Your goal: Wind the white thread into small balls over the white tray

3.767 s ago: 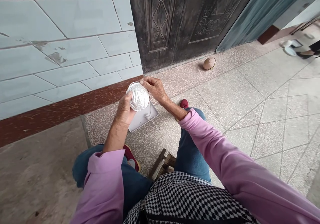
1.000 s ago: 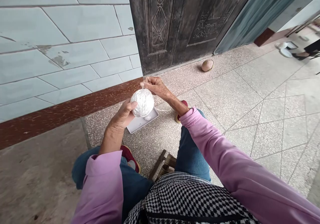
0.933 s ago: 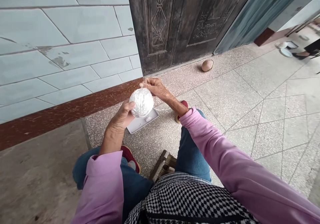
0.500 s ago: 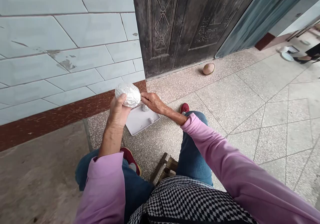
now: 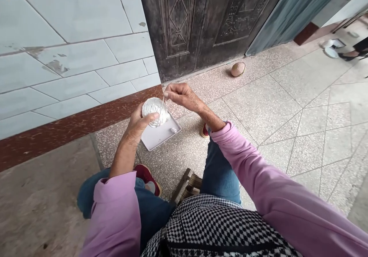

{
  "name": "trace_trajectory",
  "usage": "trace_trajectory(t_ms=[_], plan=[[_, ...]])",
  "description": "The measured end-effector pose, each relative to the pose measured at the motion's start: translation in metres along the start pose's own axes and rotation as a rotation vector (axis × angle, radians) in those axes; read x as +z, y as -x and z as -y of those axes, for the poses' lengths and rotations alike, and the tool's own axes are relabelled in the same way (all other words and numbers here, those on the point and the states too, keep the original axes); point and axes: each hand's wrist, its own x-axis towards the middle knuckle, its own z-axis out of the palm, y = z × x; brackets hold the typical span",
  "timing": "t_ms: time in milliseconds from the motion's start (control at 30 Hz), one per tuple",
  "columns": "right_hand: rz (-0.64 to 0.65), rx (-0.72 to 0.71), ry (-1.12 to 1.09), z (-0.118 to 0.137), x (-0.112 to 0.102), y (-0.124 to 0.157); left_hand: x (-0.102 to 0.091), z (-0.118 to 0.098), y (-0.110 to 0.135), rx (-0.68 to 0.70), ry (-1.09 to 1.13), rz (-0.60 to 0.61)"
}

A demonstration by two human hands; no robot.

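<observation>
A white ball of yarn (image 5: 153, 109) is held up in front of me by my left hand (image 5: 138, 125), with the thumb across its near side. My right hand (image 5: 184, 98) is closed in a pinch just right of the ball. A thin white strand (image 5: 163, 101) runs from the ball to those fingertips. Below the ball a shallow pale tray (image 5: 155, 139) lies on the floor, partly hidden by the ball and left hand. A small whitish wound lump (image 5: 173, 130) sits near the tray's right edge.
Beyond the tray are a tiled wall (image 5: 77, 61) and a dark carved door (image 5: 204, 27). A pinkish round object (image 5: 238, 69) rests by the door's foot. A wooden stool (image 5: 186, 184) shows between my knees. Dishes (image 5: 330, 52) lie far right.
My right hand has risen from the ball's right side, with a strand now stretched between them. The ball has turned in my left hand and shifted slightly right. The view has tilted a little.
</observation>
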Motion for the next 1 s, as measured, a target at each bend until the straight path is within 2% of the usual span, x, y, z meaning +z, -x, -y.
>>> trace_trajectory(t_ms=[67, 133, 233, 467, 633, 833, 1000], plan=[[-0.044, 0.027, 0.02, -0.003, -0.008, -0.007, 0.011, -0.007, 0.007, -0.096, -0.015, 0.111], [-0.038, 0.046, 0.033, -0.009, -0.01, -0.011, 0.021, -0.013, 0.012, -0.129, 0.05, 0.211], [-0.026, 0.04, 0.004, -0.02, -0.003, -0.015, 0.03, -0.018, 0.015, -0.101, 0.196, 0.233], [-0.045, 0.075, -0.086, -0.037, 0.028, -0.023, 0.03, -0.02, 0.005, 0.037, 0.406, 0.012], [-0.027, 0.154, 0.119, -0.028, 0.046, -0.015, 0.019, -0.02, -0.002, 0.105, 0.42, -0.111], [0.122, 0.099, 0.324, -0.019, 0.061, -0.002, 0.005, -0.02, -0.003, 0.133, 0.386, -0.195], [0.301, 0.026, 0.377, -0.021, 0.076, 0.013, -0.012, -0.01, -0.013, 0.158, 0.325, -0.388]])
